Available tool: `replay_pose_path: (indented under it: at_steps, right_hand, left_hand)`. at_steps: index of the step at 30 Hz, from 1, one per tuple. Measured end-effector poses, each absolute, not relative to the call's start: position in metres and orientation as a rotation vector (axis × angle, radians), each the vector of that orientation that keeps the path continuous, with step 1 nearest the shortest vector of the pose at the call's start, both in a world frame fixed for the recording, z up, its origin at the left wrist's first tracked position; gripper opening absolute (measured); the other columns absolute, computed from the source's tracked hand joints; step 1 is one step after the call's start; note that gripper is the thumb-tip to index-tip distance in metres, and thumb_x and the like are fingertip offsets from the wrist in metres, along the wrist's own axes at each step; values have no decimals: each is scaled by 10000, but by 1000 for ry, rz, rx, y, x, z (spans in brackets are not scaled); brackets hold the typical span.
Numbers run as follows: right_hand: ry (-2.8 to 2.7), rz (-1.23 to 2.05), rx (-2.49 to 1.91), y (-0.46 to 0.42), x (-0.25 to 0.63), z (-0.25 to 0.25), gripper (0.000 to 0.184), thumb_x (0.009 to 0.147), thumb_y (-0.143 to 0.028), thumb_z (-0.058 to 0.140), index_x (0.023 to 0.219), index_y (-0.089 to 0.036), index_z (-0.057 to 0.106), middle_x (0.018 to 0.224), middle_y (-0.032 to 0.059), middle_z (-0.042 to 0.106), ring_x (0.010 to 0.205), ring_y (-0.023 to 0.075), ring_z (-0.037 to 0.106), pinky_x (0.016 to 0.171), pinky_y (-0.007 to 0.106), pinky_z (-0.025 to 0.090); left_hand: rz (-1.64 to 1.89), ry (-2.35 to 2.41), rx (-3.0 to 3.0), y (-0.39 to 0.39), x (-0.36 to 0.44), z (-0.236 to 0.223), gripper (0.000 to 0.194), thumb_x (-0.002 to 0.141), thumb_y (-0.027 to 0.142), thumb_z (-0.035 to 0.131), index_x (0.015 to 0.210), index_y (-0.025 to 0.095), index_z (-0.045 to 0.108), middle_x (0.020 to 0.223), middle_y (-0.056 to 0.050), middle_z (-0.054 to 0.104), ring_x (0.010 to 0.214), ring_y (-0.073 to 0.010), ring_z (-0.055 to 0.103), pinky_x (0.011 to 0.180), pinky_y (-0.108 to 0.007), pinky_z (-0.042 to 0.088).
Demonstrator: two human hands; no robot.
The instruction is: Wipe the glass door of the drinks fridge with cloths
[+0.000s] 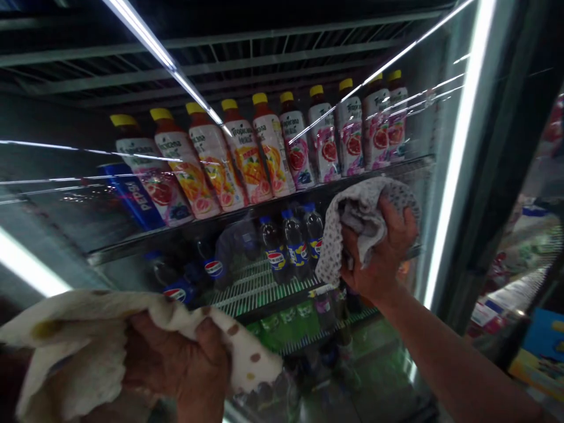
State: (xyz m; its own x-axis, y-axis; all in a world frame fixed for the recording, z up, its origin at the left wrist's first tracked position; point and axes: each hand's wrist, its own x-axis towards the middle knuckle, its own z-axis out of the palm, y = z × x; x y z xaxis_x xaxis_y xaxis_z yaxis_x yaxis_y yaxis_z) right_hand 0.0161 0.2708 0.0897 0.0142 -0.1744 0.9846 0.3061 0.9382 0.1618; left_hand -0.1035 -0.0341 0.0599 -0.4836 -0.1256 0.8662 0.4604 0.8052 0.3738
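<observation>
shop cooler, glass door (66, 205) | juice btls (247, 155) top shelf | dim

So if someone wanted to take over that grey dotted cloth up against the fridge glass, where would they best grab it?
Probably by the loose tail of the grey dotted cloth, which hangs free below the right hand. The top is bunched inside that hand's grip and seems pressed toward the glass door, so coming from below and the left, pinching the dangling flap, looks easiest.
</observation>
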Motion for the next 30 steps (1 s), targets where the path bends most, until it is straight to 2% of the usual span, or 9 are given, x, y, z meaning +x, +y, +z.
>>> replay_pose_path:
  at_steps: [3, 6, 10, 14, 16, 20, 24, 27, 30]
  right_hand:
    - [-1516, -342, -22, 247, 11, 67, 388, 1010, -335, 625, 1385, -272, 707, 1510, 103, 605, 1629, 351, 384, 1398, 617, 153]
    - [-1530, -285, 54, 227, 6, 38, 273, 965, -302, 719, 1234, -264, 736, 1434, 69, 644, 1615, 323, 408, 1410, 614, 156]
    - [-1579, -240, 149, 212, 3, -12, 192, 945, -256, 634, 1116, -225, 714, 1360, 88, 685, 1575, 320, 450, 1396, 645, 166]
    - [-1679, -175, 197, 204, 5, -64, 257, 901, -193, 536, 1053, -232, 740, 1195, 85, 729, 1548, 286, 455, 1394, 614, 126]
    - [-1721, -155, 201, 203, 8, -88, 267, 872, -183, 555, 1043, -243, 751, 1127, 77, 737, 1541, 278, 451, 1389, 587, 120]
    - [-1779, -132, 198, 201, 14, -126, 244, 880, -201, 582, 1026, -263, 768, 1062, 70, 747, 1442, 271, 510, 1370, 557, 129]
    - [-1882, -101, 232, 202, 24, -162, 230, 906, -175, 565, 967, -261, 769, 1045, 69, 753, 1253, 258, 573, 1347, 508, 152]
    - [-1964, -98, 241, 205, 34, -196, 342, 794, -92, 574, 998, -256, 793, 1047, 66, 764, 1197, 256, 588, 1317, 494, 194]
    - [-2051, -83, 257, 211, 48, -235, 325, 707, -79, 615, 910, -260, 794, 1113, 53, 787, 1217, 274, 602, 1292, 508, 244]
  left_hand:
    - [-528, -1988, -282, -21, -98, 26, 929, 998, 683, 429, 1601, -24, 449, 1435, -367, 618, 1310, -539, 640, 1083, -735, 543]
    - [-407, -2093, -370, -7, -86, -20, 645, 1045, 549, 544, 1450, 55, 635, 1264, -270, 736, 1120, -421, 749, 1033, -599, 607]
    - [-235, -2138, -644, 6, -70, -81, 389, 1021, 390, 667, 1298, 142, 778, 1236, -226, 795, 1225, -418, 760, 1107, -609, 605]
    - [12, -1987, -804, 5, -62, -127, 256, 963, 219, 758, 1210, 177, 808, 1200, -201, 825, 1169, -409, 794, 1099, -661, 611]
    - [111, -1883, -862, 1, -62, -150, 231, 925, 177, 801, 1155, 152, 802, 1126, -205, 834, 1070, -398, 817, 1024, -638, 648]
    - [85, -1855, -950, -7, -66, -196, 338, 890, 325, 874, 1153, 129, 795, 1074, -219, 829, 1006, -411, 813, 938, -634, 665]
    - [-58, -1892, -945, -15, -61, -227, 495, 813, 302, 937, 1276, 204, 790, 1168, -169, 834, 1151, -384, 778, 1043, -612, 631]
    - [37, -1941, -950, -26, -49, -233, 528, 844, 307, 918, 1355, 278, 786, 1200, -136, 833, 1105, -366, 785, 905, -536, 669]
    - [196, -2060, -1051, -40, -36, -235, 537, 847, 221, 886, 1352, 379, 796, 1224, -118, 834, 1046, -373, 802, 802, -541, 677]
